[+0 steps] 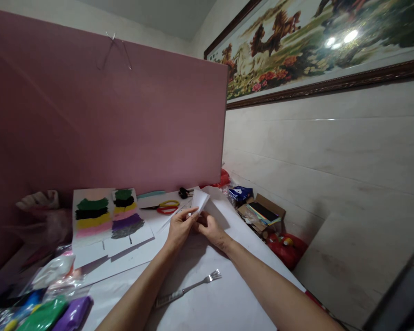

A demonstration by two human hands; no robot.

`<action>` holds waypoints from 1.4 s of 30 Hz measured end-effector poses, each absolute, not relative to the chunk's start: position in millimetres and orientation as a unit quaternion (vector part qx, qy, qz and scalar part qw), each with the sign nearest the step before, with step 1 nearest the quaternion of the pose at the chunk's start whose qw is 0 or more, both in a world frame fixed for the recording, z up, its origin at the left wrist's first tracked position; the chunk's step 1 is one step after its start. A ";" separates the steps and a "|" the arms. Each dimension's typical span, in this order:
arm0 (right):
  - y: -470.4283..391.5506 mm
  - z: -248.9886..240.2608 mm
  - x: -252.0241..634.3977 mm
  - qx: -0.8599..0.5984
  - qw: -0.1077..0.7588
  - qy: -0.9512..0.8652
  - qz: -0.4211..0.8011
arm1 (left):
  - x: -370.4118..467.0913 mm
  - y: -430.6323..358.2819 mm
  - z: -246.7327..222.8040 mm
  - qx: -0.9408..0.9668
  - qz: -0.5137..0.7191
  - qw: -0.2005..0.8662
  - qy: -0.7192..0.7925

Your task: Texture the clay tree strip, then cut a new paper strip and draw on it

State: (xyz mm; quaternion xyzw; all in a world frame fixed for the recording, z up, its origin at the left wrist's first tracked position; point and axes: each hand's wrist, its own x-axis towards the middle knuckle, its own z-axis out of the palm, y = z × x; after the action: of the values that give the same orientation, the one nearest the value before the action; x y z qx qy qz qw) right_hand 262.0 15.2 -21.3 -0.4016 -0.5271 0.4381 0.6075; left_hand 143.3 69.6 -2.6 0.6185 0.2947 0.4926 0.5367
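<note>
Left hand (180, 228) and right hand (210, 230) close together, both pinching folded white paper (200, 200), held just above white table sheet (214, 299). Fork (189, 288) flat on sheet between forearms, near. Scissors (163, 207) beyond left hand, apart. Striped colour cards (106, 216) left of hands. Pink board (106, 115) upright behind.

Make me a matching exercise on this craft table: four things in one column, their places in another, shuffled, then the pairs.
Things:
1. fork
2. scissors
3. folded white paper
4. purple clay packet

Places:
A. held up in the fingers of both hands
B. at the table's near left corner
C. lying between the two forearms
D. beyond the hands, near the pink board

Pairs: 1-C, 2-D, 3-A, 4-B
</note>
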 end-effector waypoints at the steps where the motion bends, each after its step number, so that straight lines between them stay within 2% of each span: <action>1: 14.8 -20.4 261.4 -0.402 0.607 -0.525 0.441 | 143.5 70.3 -2.6 0.613 0.491 0.547 0.291; 8: 17.3 -23.3 262.3 -0.380 0.617 -0.521 0.452 | 142.3 74.2 -4.3 0.581 0.483 0.593 0.278; 21: 18.4 -26.2 263.0 -0.397 0.612 -0.521 0.443 | 140.9 70.7 -3.9 0.592 0.495 0.574 0.272; 30: 16.4 -23.0 261.6 -0.380 0.617 -0.519 0.453 | 138.1 69.7 -4.4 0.570 0.486 0.603 0.274; 37: 17.7 -23.4 260.0 -0.414 0.615 -0.510 0.436 | 139.0 64.3 -0.5 0.644 0.489 0.520 0.276; 42: 15.3 -21.3 262.2 -0.452 0.612 -0.533 0.370 | 138.4 56.4 -2.9 0.769 0.463 0.328 0.296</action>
State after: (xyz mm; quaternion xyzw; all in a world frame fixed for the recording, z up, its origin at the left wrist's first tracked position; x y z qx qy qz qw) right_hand 262.2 15.3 -21.3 -0.4524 -0.5327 0.3703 0.6119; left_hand 138.4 56.4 -2.9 0.7686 0.2957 0.4628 0.3280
